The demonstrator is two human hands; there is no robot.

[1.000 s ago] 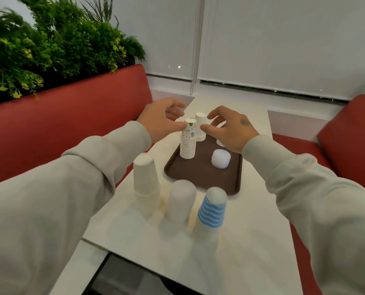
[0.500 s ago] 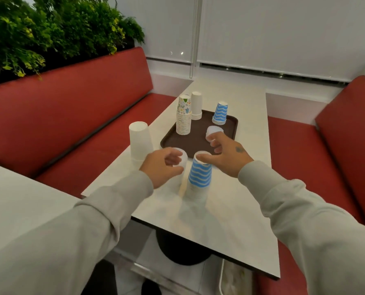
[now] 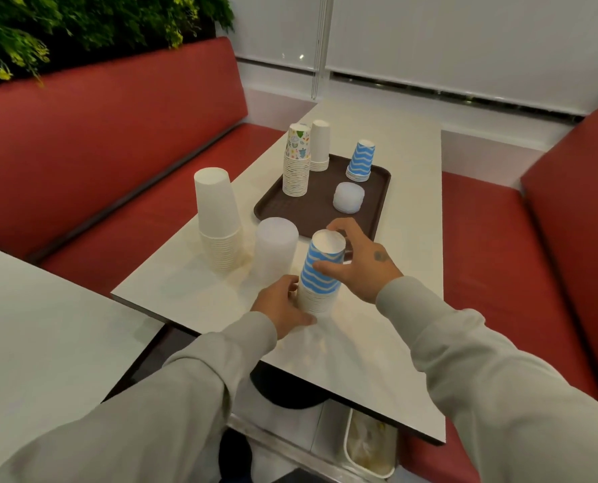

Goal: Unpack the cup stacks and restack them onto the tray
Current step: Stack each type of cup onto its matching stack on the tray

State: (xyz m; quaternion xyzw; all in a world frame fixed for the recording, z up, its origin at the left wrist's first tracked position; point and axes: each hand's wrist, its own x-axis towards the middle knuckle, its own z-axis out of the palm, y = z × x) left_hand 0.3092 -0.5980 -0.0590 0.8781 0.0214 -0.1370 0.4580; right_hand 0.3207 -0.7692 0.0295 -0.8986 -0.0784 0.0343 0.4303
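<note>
- the blue-striped stack [image 3: 320, 273] of upturned paper cups stands on the white table [image 3: 377, 336], close to its near-left edge and just short of the tray's near rim.
- the right hand [image 3: 356, 261] curls round the top cup of that stack, thumb on the near side and fingers wrapped over the far side near the cup's base (which faces up); it has hold of that cup.
- the left hand [image 3: 281, 306] sits low at the foot of the same stack, fingers pressed against the white rims at the bottom, closed partway round them and touching.
- both arms wear pale grey sleeves [image 3: 499, 378].
- the brown tray [image 3: 311, 212] lies further along the table, holding four groups: a tall patterned stack [image 3: 296, 162], a plain white stack [image 3: 320, 146] just behind and touching it, a short blue-striped pile [image 3: 360, 162] at the far right corner, and a low clear plastic stack [image 3: 348, 197] near the middle right.
- off the tray, to the left of the hands, stand a tall white cup stack [image 3: 219, 221] and a frosted clear stack [image 3: 276, 247], just beside each other.
- red bench seats [image 3: 98, 151] run along both sides of the table, with green plants [image 3: 64, 26] above the left backrest.
</note>
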